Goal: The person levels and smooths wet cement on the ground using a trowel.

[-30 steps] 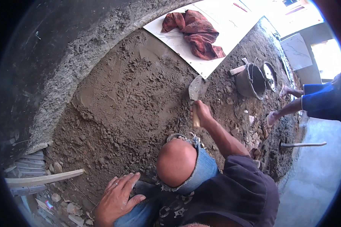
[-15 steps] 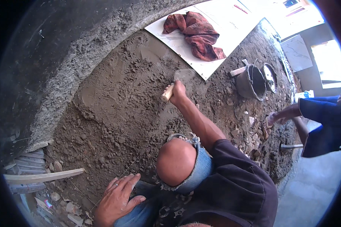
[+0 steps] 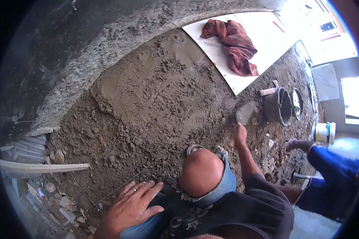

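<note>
In my right hand (image 3: 240, 136) is a trowel (image 3: 246, 112), its handle in my closed fingers and its grey blade pointing away over the mortar. The blade lies at the right edge of the wet mortar bed (image 3: 159, 87), below the corner of a white marbled tile (image 3: 243, 85). My left hand (image 3: 133, 205), with a ring on one finger, lies flat and open on my jeans near the left knee. A crumpled dark red cloth (image 3: 237, 44) rests on the tile.
Two buckets, one a dark bucket (image 3: 278, 106), stand right of the tile beside a wooden-handled tool (image 3: 269, 91). Another person in blue shorts (image 3: 331, 163) is at the right, near a white bucket (image 3: 325, 133). A wooden strip (image 3: 44, 167) juts in at left; broken stones (image 3: 70, 204) lie below it.
My right hand has swung the trowel rightward and nearer me, from the mortar below the tile toward the buckets. The view has shifted too. My left hand stays on my leg.
</note>
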`<state>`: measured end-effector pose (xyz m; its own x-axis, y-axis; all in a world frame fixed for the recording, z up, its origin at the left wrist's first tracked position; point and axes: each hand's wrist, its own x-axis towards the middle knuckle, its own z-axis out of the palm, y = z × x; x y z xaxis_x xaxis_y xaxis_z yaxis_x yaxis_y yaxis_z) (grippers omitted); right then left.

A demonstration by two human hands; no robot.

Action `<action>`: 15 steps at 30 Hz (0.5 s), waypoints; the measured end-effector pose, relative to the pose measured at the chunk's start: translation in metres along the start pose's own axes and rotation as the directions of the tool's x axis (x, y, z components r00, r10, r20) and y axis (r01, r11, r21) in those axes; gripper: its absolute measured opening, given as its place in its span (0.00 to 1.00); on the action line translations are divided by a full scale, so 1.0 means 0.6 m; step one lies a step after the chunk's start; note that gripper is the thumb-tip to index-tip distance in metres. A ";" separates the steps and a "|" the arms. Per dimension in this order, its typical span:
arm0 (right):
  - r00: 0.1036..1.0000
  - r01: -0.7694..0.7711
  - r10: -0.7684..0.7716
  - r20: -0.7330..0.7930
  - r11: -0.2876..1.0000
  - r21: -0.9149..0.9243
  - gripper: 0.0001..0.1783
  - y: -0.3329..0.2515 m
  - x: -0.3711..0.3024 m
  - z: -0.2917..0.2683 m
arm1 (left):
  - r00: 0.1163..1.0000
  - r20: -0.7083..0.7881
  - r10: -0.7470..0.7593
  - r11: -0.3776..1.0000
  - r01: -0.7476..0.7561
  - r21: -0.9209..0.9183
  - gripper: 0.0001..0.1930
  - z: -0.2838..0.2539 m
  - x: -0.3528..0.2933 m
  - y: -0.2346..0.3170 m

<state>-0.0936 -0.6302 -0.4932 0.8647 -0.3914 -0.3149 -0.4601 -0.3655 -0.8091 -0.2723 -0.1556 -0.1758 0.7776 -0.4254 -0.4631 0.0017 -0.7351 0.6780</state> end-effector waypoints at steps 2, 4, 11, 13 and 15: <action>0.999 0.019 -0.020 -0.038 1.000 -0.017 0.21 0.083 0.051 -0.080 | 0.997 0.009 0.081 0.996 -0.081 -0.033 0.34 0.000 0.012 -0.007; 0.997 -0.077 0.075 -0.021 0.983 -0.167 0.23 0.091 0.067 -0.108 | 0.998 0.016 0.063 0.997 -0.062 -0.041 0.34 0.003 0.012 -0.012; 0.901 0.431 -0.342 0.266 0.777 -0.460 0.28 -0.096 0.017 -0.012 | 0.996 0.084 0.007 0.998 -0.002 -0.065 0.37 0.006 0.028 -0.032; 0.798 0.240 -0.153 0.582 0.968 -0.074 0.29 -0.283 -0.103 0.059 | 0.995 0.102 -0.016 0.996 0.025 -0.088 0.36 0.010 0.024 -0.045; 0.458 0.186 -0.209 0.864 0.973 0.137 0.30 -0.415 -0.193 0.077 | 0.993 0.113 -0.024 0.994 0.036 -0.104 0.36 0.013 0.031 -0.061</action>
<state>-0.0700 -0.4549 -0.2780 0.6665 0.6267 -0.4037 -0.2593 -0.3128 -0.9137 -0.2630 -0.1406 -0.2134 0.7012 -0.4644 -0.5410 0.0948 -0.6913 0.7163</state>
